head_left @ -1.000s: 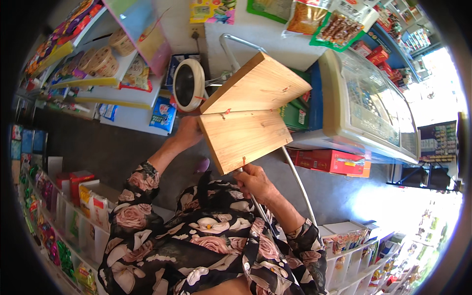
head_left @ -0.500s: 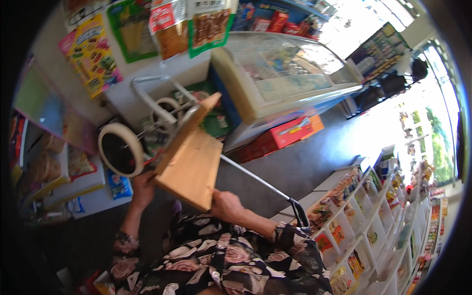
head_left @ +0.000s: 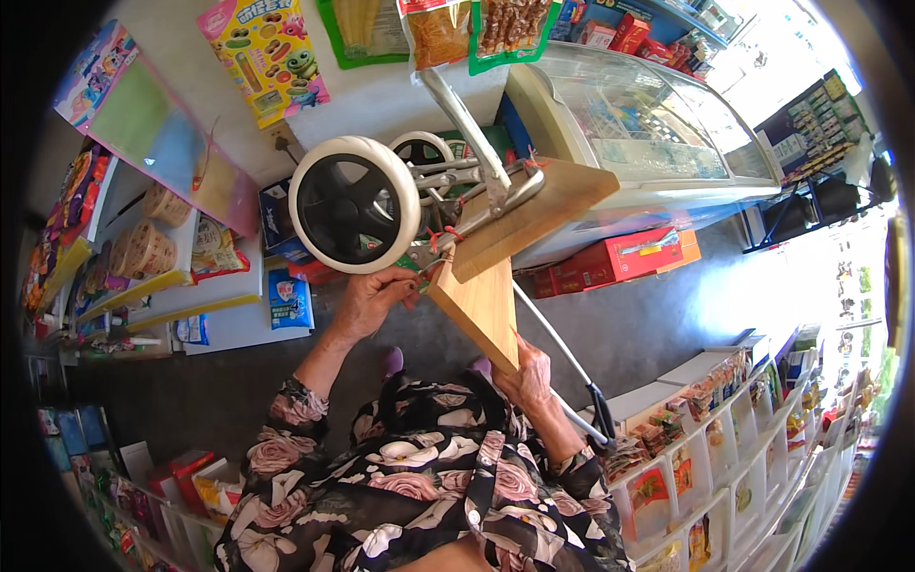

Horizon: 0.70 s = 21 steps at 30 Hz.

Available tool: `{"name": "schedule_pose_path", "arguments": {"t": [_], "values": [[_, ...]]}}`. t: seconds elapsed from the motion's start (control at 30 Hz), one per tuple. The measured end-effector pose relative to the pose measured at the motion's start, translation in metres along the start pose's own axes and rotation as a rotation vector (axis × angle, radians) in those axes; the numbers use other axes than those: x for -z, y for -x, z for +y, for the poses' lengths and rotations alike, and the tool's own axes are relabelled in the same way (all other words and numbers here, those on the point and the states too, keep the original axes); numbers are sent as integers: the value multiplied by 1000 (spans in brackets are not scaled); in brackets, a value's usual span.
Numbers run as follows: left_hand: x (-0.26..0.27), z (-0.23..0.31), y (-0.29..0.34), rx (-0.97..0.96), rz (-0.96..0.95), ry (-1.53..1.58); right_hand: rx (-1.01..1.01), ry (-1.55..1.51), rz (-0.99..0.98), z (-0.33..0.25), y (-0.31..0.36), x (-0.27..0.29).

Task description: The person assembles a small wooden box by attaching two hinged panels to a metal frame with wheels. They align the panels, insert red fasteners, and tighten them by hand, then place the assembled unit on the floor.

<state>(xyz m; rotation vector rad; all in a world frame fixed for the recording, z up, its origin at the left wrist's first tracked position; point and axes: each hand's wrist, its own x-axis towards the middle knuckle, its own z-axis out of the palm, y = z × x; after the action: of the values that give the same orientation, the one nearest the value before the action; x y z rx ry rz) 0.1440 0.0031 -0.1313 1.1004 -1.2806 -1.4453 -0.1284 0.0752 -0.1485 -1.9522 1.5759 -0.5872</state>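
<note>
A hand trolley with a metal frame, two pale-tyred wheels and a long thin handle bar is tilted up before me. Red string ties an upper wooden board to its frame. A second wooden board meets the first at an angle. My right hand grips the lower end of this second board. Beside the board's left corner and just under the wheel, my left hand has its fingers curled together; whatever is between them is too small to make out.
Beyond the trolley stands a glass-topped freezer, with a red carton on the floor by it. Shelves of packets rise at the left. White bins of snacks line the right. Snack bags hang ahead.
The view has swung left, and the trolley appears higher and closer. My left hand has shifted to the board's corner near the red string. My right hand keeps hold of the board.
</note>
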Motion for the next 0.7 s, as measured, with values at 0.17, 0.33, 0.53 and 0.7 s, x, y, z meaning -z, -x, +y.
{"name": "schedule_pose_path", "arguments": {"t": [0.17, 0.33, 0.53, 0.7], "values": [[-4, 10, -9, 122, -229, 202, -35, -12, 107, 19, 15, -16], [-4, 31, -20, 154, -387, 110, -26, -21, 166, 26, 22, -28], [-19, 49, -35, 71, -550, 91, -135, -153, 272, 10, 27, -27], [-32, 67, -42, 143, -656, 59, 14, -205, 510, 3, 34, -34]]}}
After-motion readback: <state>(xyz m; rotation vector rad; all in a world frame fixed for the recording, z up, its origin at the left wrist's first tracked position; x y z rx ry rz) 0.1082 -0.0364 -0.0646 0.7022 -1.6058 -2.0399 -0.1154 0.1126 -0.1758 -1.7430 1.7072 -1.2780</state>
